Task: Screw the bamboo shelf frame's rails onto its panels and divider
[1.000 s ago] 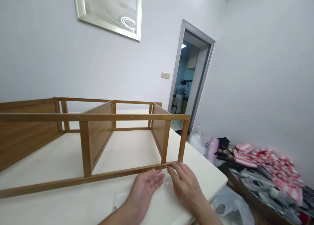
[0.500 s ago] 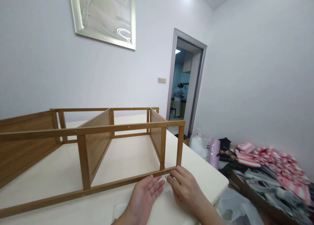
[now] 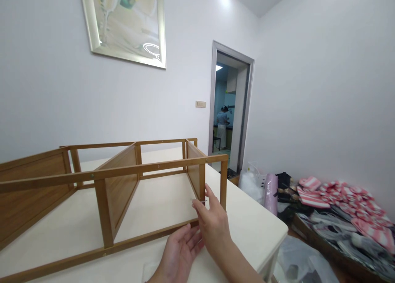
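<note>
A bamboo-coloured wooden shelf frame (image 3: 123, 174) lies on its side on a cream table (image 3: 247, 229). My right hand (image 3: 211, 221) is raised in front of the frame's right end and pinches a small thin metal part (image 3: 199, 200) between thumb and fingers. My left hand (image 3: 180, 252) rests palm up on the table just in front of the frame's lower rail, fingers spread and nothing in it.
A clear plastic bag (image 3: 151, 270) lies on the table near my left wrist. To the right, lower down, are pink-striped cloths (image 3: 345, 200), a pink roll (image 3: 271, 190) and plastic bags. A person stands far off beyond the open doorway (image 3: 228, 114). A framed picture (image 3: 123, 23) hangs on the wall.
My right hand has lifted from the table's surface up to the frame's right end, now holding a small metal part. The left hand has stayed low. The view has tilted upward.
</note>
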{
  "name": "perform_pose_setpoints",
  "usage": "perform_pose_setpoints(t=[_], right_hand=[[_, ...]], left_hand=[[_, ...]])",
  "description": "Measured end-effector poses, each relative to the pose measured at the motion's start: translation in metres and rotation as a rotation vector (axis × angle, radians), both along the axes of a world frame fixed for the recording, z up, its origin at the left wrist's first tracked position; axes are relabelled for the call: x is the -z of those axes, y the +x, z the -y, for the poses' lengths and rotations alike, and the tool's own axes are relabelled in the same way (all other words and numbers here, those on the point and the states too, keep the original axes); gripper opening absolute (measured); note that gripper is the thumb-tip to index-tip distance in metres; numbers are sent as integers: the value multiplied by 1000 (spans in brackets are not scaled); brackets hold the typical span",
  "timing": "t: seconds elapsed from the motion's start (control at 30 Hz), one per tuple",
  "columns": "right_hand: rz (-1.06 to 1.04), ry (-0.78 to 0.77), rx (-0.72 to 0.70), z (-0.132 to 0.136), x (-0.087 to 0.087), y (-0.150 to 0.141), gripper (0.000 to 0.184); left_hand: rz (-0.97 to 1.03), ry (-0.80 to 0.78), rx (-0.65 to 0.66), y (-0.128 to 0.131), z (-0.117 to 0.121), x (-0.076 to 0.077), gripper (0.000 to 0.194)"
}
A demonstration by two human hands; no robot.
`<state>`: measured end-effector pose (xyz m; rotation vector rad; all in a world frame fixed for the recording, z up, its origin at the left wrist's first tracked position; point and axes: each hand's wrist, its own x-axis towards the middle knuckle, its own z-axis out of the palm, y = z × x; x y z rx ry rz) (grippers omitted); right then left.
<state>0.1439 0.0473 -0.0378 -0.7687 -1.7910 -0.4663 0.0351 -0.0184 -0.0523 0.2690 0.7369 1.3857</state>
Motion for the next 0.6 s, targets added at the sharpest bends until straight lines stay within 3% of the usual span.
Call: perform_pose_setpoints(t=[0.1,0.17,0.43,0.6], right_hand=[[118,-7,146,0,-4,-5,30],[161,-62,171,0,-6,-4,32],[117,-113,103,-8,-1,-2,30],[45,-175,28,-13,2,-1,30]], left_hand=[[7,-8,-9,1,0,-3,15],[13,-7,-9,1,-1,-4,14],[23,23,58,0,-4,0,15],[-17,-27,116,-3,-1,-6,19]])
